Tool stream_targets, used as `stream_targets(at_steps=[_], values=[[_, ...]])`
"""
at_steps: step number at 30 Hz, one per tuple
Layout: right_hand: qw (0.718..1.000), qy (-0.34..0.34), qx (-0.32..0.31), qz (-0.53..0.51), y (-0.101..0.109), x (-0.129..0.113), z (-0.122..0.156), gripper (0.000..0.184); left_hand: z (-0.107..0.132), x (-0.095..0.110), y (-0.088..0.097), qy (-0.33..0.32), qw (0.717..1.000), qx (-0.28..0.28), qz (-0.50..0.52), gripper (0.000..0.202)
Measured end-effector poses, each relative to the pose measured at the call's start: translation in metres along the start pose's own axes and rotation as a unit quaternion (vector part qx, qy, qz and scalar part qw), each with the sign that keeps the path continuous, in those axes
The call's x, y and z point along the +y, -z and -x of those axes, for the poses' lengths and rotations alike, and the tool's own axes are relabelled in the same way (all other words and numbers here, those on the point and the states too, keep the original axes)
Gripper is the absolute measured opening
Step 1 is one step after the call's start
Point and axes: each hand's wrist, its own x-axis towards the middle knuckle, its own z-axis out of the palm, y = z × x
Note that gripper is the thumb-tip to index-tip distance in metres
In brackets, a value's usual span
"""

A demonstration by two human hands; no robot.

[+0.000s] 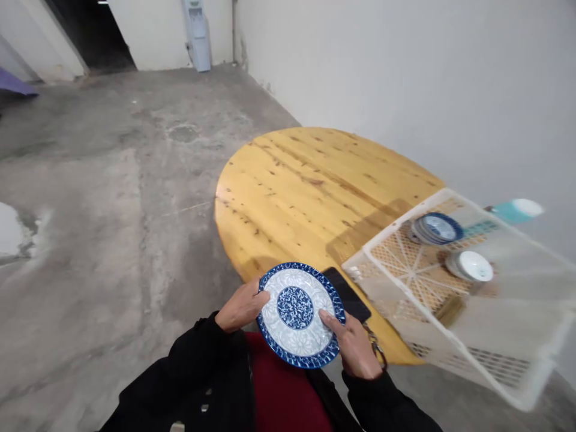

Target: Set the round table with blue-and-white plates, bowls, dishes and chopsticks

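Note:
A blue and white patterned plate [299, 313] is held in front of my body, just off the near edge of a round wooden table [306, 186]. My left hand [240, 307] grips its left rim, fingers curled round the edge. On the right rim sits my right hand [353, 347], thumb lying on the plate's face. The plate tilts slightly toward me.
A black phone [347, 294] lies on the table just behind the plate. A white plastic crate [454, 300] on the table's right holds a stack of blue-rimmed plates [436, 228] and a white bowl [470, 266]. A teal bottle [515, 211] is beyond it. Bare concrete floor stretches left.

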Motion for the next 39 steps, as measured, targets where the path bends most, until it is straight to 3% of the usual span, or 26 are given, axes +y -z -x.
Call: stream_targets(at_steps=[4,8,11,15,21,31,39], values=[[1.000,0.021,-0.020,-0.008,-0.081,0.011,0.008,0.058,0.031,-0.042,0.065,0.047,0.998,0.037,-0.014,0.025],[0.997,0.057,-0.055,-0.023,-0.144,0.009,0.010,0.052,0.056,-0.059,0.118,0.046,0.996,0.078,-0.026,0.032],[0.993,0.071,-0.076,-0.053,-0.174,0.006,0.004,0.046,0.060,-0.063,0.146,0.040,0.995,0.085,-0.033,0.036],[0.993,0.072,-0.072,-0.062,-0.191,0.005,-0.013,0.039,0.045,-0.070,0.164,0.036,0.997,0.074,-0.012,0.037],[0.996,0.073,0.003,-0.054,-0.201,0.003,-0.053,0.036,-0.018,-0.075,0.183,0.017,1.000,0.009,0.009,0.039],[0.981,0.023,0.145,-0.126,-0.217,-0.022,-0.140,0.037,-0.162,-0.021,0.209,0.011,0.991,-0.108,-0.081,0.041],[0.969,0.034,0.216,-0.114,-0.231,-0.045,-0.194,0.035,-0.242,0.001,0.224,0.013,0.986,-0.148,-0.071,0.050]])
